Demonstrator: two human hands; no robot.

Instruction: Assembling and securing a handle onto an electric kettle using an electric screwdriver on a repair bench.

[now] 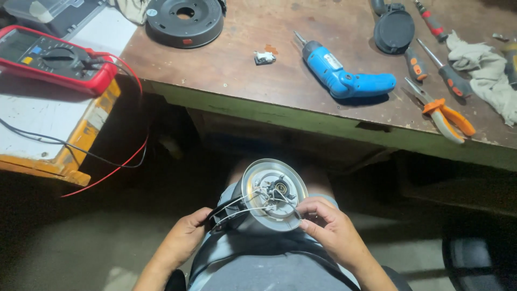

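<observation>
Head view, kettle (257,207): on the person's lap, tipped so its metal base with wires faces up.
Left hand (186,237): fingers wrapped around the kettle's side.
Right hand (329,229): fingertips pinching a wire at the base rim.
Workbench (242,70): blue drill (344,75), pliers (444,114), screwdrivers, black round base (184,20).
Left shelf: red meter (54,59).

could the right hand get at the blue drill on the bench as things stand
Probably yes: the blue drill lies in the open on the bench, with nothing over it. But the right hand is busy at the round metal appliance base on the lap.
</observation>
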